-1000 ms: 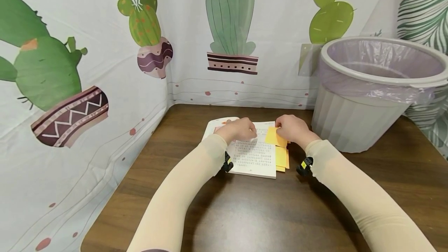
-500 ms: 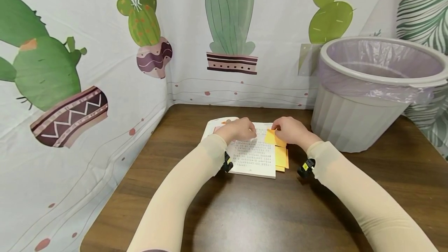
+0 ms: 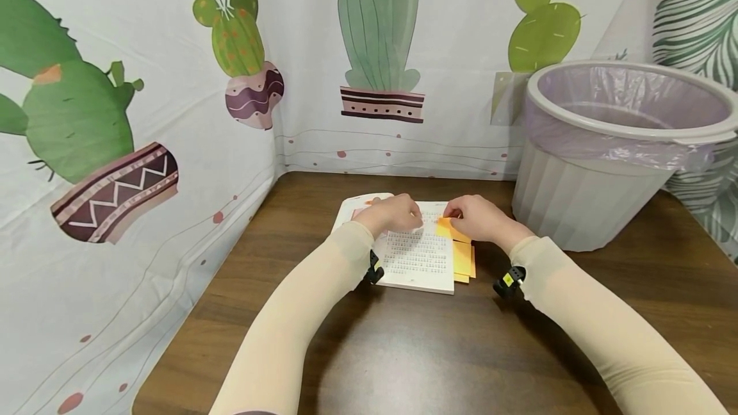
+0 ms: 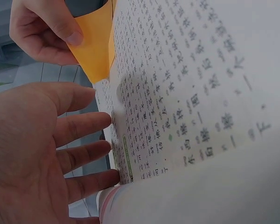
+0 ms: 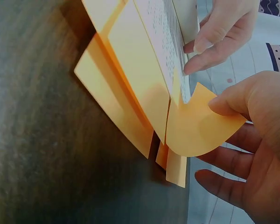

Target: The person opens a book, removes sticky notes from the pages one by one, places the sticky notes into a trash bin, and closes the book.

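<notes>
An open book point(image 3: 418, 264) with printed pages lies on the table. Across its upper left part reaches my left hand point(image 3: 394, 212); in the left wrist view its relaxed fingers point(image 4: 86, 155) touch the edge of the page. My right hand point(image 3: 480, 218) pinches an orange sticky note point(image 5: 196, 126) between thumb and fingers at the book's right edge. The note bends into a curve, its other end still against the page. Several more sticky notes point(image 3: 462, 260) stick out from the same edge below it.
A large grey trash bin point(image 3: 582, 197) with a purple liner stands at the right on the brown wooden table point(image 3: 380, 351). Behind the table hangs a white cloth point(image 3: 311, 82) printed with cacti. A pinkish tab point(image 3: 359, 212) shows on the left page.
My right hand has shifted slightly left and toward me, drawing the pinched sticky note's corner over the page. The left hand has stayed in place.
</notes>
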The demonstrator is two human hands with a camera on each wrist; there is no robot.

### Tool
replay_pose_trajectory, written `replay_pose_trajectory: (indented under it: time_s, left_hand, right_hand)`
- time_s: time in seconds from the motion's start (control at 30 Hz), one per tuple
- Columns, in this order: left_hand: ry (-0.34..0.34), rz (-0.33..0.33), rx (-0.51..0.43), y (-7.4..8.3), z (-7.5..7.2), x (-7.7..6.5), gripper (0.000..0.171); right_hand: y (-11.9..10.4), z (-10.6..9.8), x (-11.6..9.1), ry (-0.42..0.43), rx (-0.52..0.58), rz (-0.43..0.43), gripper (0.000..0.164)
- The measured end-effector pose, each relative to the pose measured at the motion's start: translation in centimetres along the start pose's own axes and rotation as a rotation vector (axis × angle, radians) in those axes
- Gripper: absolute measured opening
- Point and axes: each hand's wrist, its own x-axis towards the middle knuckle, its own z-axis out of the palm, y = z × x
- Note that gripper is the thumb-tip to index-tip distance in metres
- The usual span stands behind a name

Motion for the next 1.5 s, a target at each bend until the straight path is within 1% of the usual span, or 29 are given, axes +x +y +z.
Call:
replay_pose_trajectory:
  time_s: [0.2,0.37,0.5,0.7,0.8,0.87,0.93,1.03,1.13,1.27,1.4,1.5]
  left_hand:
    - [-0.004,0.02,0.008,-0.1,0.1,-0.1,0.024]
    - [0.006,0.023,0.01,-0.1,0.2,-0.1,0.027]
    - [0.015,0.03,0.012,-0.1,0.1,-0.2,0.028]
    - [0.012,0.03,0.013,0.0,0.1,-0.4,0.023]
    - [0.005,0.016,0.017,0.0,0.1,-0.2,0.021]
    - [-0.006,-0.003,0.025,-0.1,0.2,0.2,0.021]
    - [-0.008,-0.004,0.025,-0.1,0.2,0.2,0.02]
    - [0.002,0.01,0.024,-0.2,0.2,0.0,0.02]
    - [0.017,0.03,0.022,-0.1,0.2,-0.3,0.022]
    - [0.014,0.02,0.036,-0.1,0.2,-0.2,0.027]
    - [-0.015,-0.014,0.046,0.0,0.2,0.1,0.029]
    - [-0.032,-0.042,0.048,0.2,0.2,0.3,0.03]
  right_hand:
    - [-0.2,0.0,-0.7,0.017,-0.015,-0.064,0.025]
    - [-0.3,-0.1,-1.1,0.019,0.018,-0.093,0.027]
    - [-0.5,-0.2,-1.4,0.024,0.035,-0.113,0.025]
    - [-0.9,-0.1,-2.0,0.035,0.058,-0.165,0.021]
    - [-1.2,0.0,-2.3,0.04,0.078,-0.183,0.018]
    - [-1.4,0.0,-2.5,0.039,0.089,-0.185,0.017]
    - [-1.6,0.1,-2.7,0.042,0.095,-0.186,0.016]
    - [-1.8,0.2,-2.8,0.051,0.097,-0.2,0.015]
    - [-1.9,0.3,-2.9,0.061,0.099,-0.219,0.018]
    - [-2.1,0.2,-3.1,0.06,0.101,-0.248,0.024]
    - [-2.4,-0.1,-3.4,0.032,0.129,-0.265,0.027]
    - [-2.6,-0.3,-3.6,0.006,0.162,-0.258,0.027]
